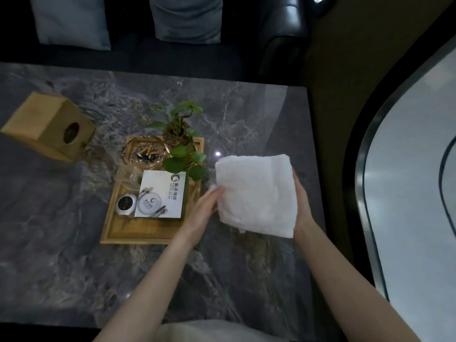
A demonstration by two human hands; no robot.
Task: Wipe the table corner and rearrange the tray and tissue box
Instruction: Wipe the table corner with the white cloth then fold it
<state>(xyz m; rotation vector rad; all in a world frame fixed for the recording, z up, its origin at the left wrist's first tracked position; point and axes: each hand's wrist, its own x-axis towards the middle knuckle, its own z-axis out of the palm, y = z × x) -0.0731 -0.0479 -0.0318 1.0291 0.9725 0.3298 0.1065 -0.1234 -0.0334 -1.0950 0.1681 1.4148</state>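
A folded white towel (256, 193) hangs just above the grey marble table (61, 243), right of centre. My left hand (206, 208) grips its left edge and my right hand (302, 203) holds its right edge. A wooden tray (138, 233) lies just left of the towel, with my left forearm crossing its near right corner. On the tray stand a potted green plant (181, 144), a glass ashtray (145, 153) with cigarette butts, a white card (160, 193) and a small round dark object (126, 204). A wooden tissue box (47, 124) sits tilted at the far left.
The table's far right corner (302, 91) lies beyond the towel, its right edge running down past my right arm. A dark sofa with two grey cushions (71, 21) stands behind the table. A pale curved floor area (414, 181) is on the right.
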